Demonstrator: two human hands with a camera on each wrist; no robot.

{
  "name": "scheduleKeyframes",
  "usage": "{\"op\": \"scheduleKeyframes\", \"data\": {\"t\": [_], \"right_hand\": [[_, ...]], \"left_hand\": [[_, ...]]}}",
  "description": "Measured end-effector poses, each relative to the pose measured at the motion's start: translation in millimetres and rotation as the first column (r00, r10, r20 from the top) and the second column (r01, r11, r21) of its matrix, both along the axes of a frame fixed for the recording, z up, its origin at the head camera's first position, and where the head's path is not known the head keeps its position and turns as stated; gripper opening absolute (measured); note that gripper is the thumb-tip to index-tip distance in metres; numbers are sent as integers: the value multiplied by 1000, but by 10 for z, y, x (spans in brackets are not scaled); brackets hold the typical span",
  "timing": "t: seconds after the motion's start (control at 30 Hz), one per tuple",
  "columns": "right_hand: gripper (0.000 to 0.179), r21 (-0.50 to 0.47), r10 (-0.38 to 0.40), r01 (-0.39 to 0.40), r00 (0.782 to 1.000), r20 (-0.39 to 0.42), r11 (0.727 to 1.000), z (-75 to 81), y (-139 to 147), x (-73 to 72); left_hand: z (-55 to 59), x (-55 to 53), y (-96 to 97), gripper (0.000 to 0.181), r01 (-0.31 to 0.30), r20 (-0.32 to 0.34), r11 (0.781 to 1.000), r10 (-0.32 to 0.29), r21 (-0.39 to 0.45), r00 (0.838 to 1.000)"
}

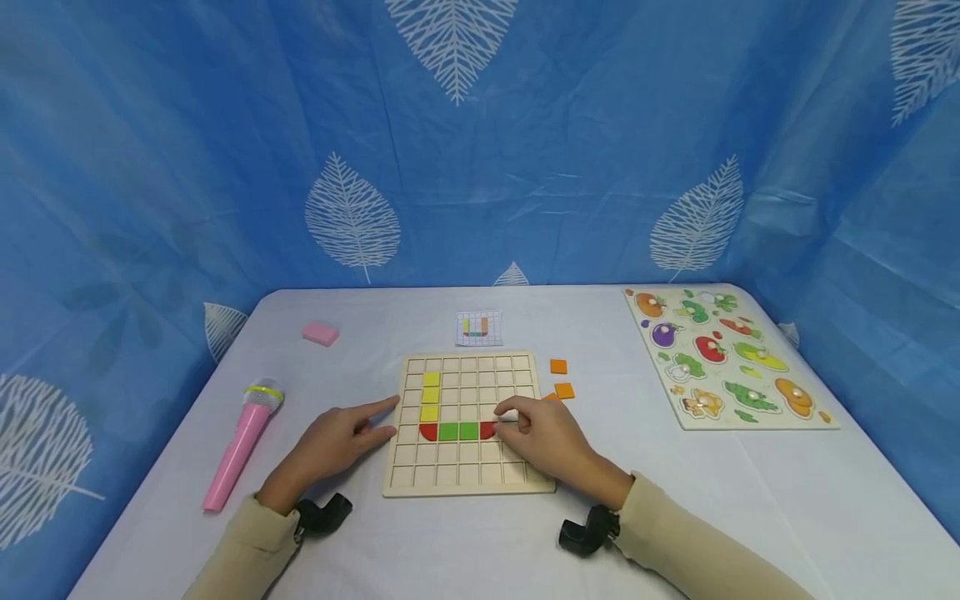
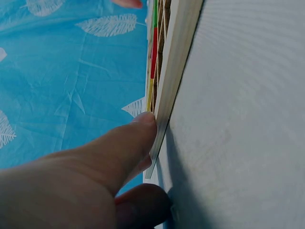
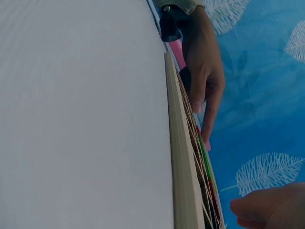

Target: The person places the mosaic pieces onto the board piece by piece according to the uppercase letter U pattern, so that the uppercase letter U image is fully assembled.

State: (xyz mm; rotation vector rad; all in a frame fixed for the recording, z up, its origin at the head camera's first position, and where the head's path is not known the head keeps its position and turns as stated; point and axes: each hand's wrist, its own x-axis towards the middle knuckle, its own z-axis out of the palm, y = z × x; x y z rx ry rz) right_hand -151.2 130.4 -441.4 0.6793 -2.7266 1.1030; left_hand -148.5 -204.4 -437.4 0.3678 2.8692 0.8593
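Observation:
A wooden grid board (image 1: 468,479) lies flat. On it stand a column of yellow square tiles (image 1: 431,396), a rounded red tile (image 1: 428,432) at the column's foot, green tiles (image 1: 447,432) beside that, and another red tile (image 1: 487,430) at the row's right end. My left hand (image 1: 333,442) touches the board's left edge with thumb and index finger extended. Over the right part of the board is my right hand (image 1: 547,437), its thumb tip beside the right red tile and its index finger bent; no piece shows between them. In the right wrist view, only part of that hand (image 3: 274,207) appears.
Orange tiles (image 1: 558,367) lie right of the board, one partly hidden by the right hand. A pattern card (image 1: 491,329) sits behind the board. Farther left are a pink block (image 1: 320,334) and a toy microphone (image 1: 240,454); a vegetable puzzle board (image 1: 693,392) is at right.

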Motion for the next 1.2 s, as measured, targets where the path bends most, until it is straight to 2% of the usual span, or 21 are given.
{"op": "scheduleKeyframes", "data": {"t": [0.33,0.53,0.77,0.97,1.2], "right_hand": [[10,-29,-71,71,997,-19,997,-9,210,-77],[11,-29,-98,98,995,-29,995,-20,347,-132],[16,-26,-139,139,990,17,990,5,584,-285],[18,3,-112,112,993,31,994,-5,821,-428],[20,40,-75,72,994,77,997,-45,1000,-509]], "left_hand": [[1,-15,1,54,6,-20,1000,-6,-2,1000],[2,-10,5,55,1,-1,1000,-1,-16,1000],[9,-9,16,56,-9,9,1000,9,-29,1000],[-3,-19,8,55,-13,11,999,13,-38,1000],[-17,-12,3,56,-12,4,999,12,-36,1000]]}}
